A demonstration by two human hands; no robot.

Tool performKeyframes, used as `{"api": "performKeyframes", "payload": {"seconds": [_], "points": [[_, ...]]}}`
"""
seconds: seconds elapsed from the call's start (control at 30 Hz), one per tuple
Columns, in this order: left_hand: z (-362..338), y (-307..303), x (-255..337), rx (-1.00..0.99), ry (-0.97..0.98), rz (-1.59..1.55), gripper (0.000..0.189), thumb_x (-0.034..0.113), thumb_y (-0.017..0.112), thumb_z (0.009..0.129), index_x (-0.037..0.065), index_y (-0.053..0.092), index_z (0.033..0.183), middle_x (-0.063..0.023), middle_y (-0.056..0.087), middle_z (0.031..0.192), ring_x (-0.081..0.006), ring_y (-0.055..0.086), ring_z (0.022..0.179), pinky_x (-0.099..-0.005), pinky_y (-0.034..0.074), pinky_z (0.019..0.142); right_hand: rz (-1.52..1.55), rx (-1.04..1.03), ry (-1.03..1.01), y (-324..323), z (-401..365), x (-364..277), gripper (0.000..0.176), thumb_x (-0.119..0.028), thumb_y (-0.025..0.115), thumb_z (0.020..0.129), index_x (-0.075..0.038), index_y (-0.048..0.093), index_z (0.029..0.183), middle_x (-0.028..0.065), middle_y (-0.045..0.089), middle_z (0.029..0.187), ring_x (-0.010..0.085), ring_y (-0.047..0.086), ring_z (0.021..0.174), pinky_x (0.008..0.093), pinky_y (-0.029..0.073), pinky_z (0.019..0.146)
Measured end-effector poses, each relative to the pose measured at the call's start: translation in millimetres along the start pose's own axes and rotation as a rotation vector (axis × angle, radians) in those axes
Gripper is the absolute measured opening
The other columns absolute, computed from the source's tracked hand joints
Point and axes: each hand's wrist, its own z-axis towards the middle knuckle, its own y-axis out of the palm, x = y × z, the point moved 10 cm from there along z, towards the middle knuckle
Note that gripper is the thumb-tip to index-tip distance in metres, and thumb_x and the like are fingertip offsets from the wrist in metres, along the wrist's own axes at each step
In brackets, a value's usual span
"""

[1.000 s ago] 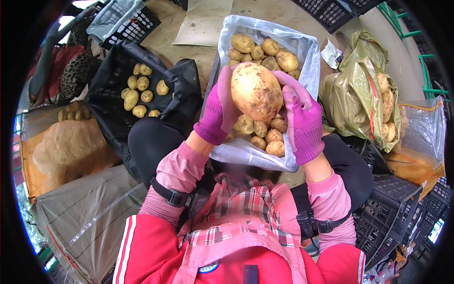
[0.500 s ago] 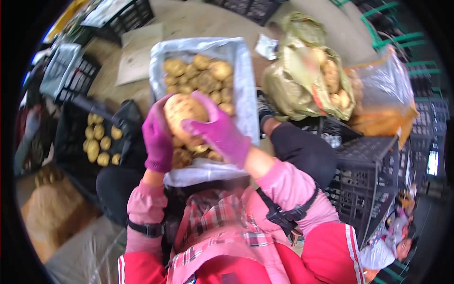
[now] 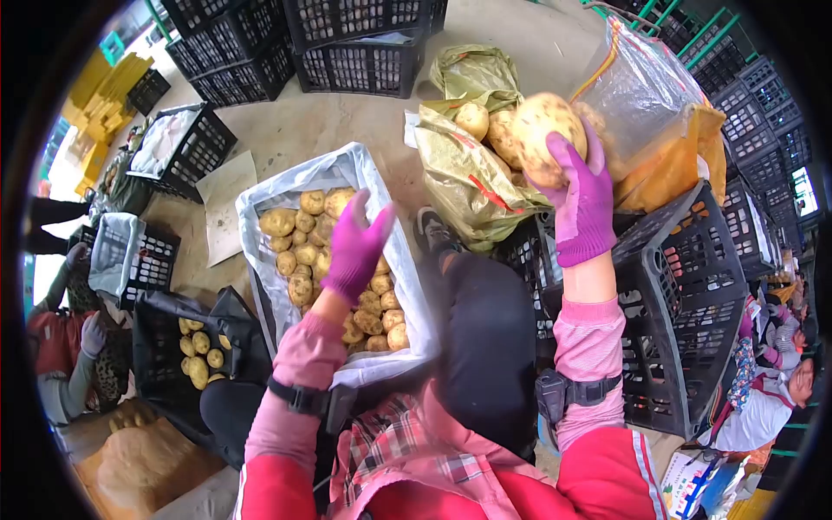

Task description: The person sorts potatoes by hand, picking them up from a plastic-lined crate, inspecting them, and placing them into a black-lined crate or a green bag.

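Observation:
A large pale potato is gripped in my right hand, which wears a purple glove. It is held over the olive-green sack, where more big potatoes show in the mouth. My left hand, in a matching glove, hangs over the lined crate with its fingers apart and nothing in them. Smaller brownish potatoes fill that crate, partly hidden by my left hand and forearm.
At left, a black-lined crate holds several potatoes. Black plastic crates stand on the right, beside a clear-and-orange bag. Stacked crates are at the back. Other people sit at the far left and right.
Both my hands held the large potato over the lined crate. Now my left hand has let go, and my right hand has carried it right to the green sack. The view has turned right.

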Motion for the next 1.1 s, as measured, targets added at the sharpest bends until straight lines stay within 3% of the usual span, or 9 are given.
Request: {"api": "performKeyframes", "payload": {"seconds": [0.17,0.4,0.53,0.6,0.67,0.83,0.87,1.0,1.1], "points": [[105.9,114.7,49.8,-0.023,-0.249,-0.083,0.098,0.059,0.080,0.070,-0.008,0.047,0.133,-0.0299,0.057,0.129,-0.0421,0.054,0.125,-0.0435,0.045,0.101,-0.113,0.235,-0.209,-66.8,25.9,49.8,0.080,-0.004,0.079,0.075,0.005,0.039,0.144,0.0155,0.051,0.136,0.0229,0.053,0.122,0.0338,0.046,0.102],[139.4,92.9,11.8,0.015,-0.167,0.348,0.038,0.018,0.064,0.080,-0.003,0.063,0.111,-0.0247,0.069,0.103,-0.0363,0.068,0.100,-0.0423,0.054,0.084,-0.804,0.078,-0.669,-17.6,28.8,32.2,0.084,-0.007,0.080,0.070,-0.009,0.042,0.145,0.0191,0.044,0.146,0.0368,0.043,0.133,0.0437,0.036,0.111],[94.1,53.8,25.8,0.051,-0.184,-0.015,0.020,0.011,0.060,0.083,-0.001,0.065,0.098,-0.0185,0.069,0.084,-0.0252,0.070,0.070,-0.0368,0.057,0.066,-0.733,-0.053,-0.676,-3.8,27.7,47.3,0.082,-0.007,0.079,0.071,-0.012,0.043,0.145,0.0181,0.043,0.147,0.0378,0.042,0.133,0.0448,0.037,0.111],[102.0,56.2,44.5,0.032,0.339,0.133,0.020,0.008,0.055,0.086,-0.002,0.062,0.103,-0.0098,0.063,0.078,-0.0162,0.058,0.058,-0.0282,0.048,0.054,-0.752,-0.104,-0.644,7.0,26.3,57.1,0.078,-0.009,0.077,0.073,-0.013,0.045,0.144,0.0171,0.043,0.147,0.0377,0.042,0.133,0.0450,0.036,0.111],[75.5,54.2,98.5,-0.007,-0.063,-0.293,0.022,0.008,0.051,0.091,-0.004,0.058,0.108,-0.0056,0.059,0.075,-0.0105,0.047,0.048,-0.0239,0.039,0.044,-0.793,-0.182,-0.683,18.0,24.3,62.5,0.070,-0.014,0.074,0.078,-0.014,0.048,0.142,0.0158,0.042,0.148,0.0377,0.041,0.133,0.0446,0.035,0.112],[87.6,62.7,122.7,0.009,0.071,-0.231,0.020,0.013,0.053,0.092,-0.002,0.061,0.102,-0.0057,0.058,0.076,-0.0127,0.054,0.055,-0.0261,0.044,0.048,-1.080,-0.655,-0.356,20.1,14.3,112.1,0.033,-0.015,0.058,0.091,-0.017,0.064,0.124,0.0144,0.060,0.131,0.0329,0.054,0.124,0.0420,0.046,0.102],[112.2,65.4,104.0,-0.003,0.270,-0.053,0.019,0.012,0.055,0.089,-0.002,0.062,0.100,-0.0077,0.061,0.078,-0.0165,0.058,0.059,-0.0283,0.048,0.051,-0.893,-0.585,-0.195,17.3,17.4,116.2,0.031,-0.015,0.058,0.091,-0.014,0.064,0.122,0.0154,0.060,0.130,0.0339,0.053,0.125,0.0435,0.043,0.105],[126.8,61.0,103.6,-0.028,0.285,0.020,0.017,0.011,0.062,0.075,0.000,0.068,0.087,-0.0208,0.067,0.087,-0.0376,0.064,0.070,-0.0398,0.054,0.064,-0.990,0.094,-0.680,-19.1,1.5,39.9,0.042,-0.020,0.061,0.087,-0.005,0.056,0.126,0.0193,0.060,0.122,0.0387,0.052,0.122,0.0493,0.035,0.108],[127.3,55.4,120.3,-0.024,0.594,0.352,0.019,0.015,0.054,0.086,0.000,0.066,0.092,-0.0162,0.062,0.080,-0.0300,0.061,0.069,-0.0360,0.050,0.061,-0.872,0.600,-0.556,-95.8,-5.0,50.9,0.049,-0.017,0.067,0.085,-0.001,0.051,0.129,0.0189,0.061,0.119,0.0321,0.056,0.116,0.0457,0.040,0.104]]}}
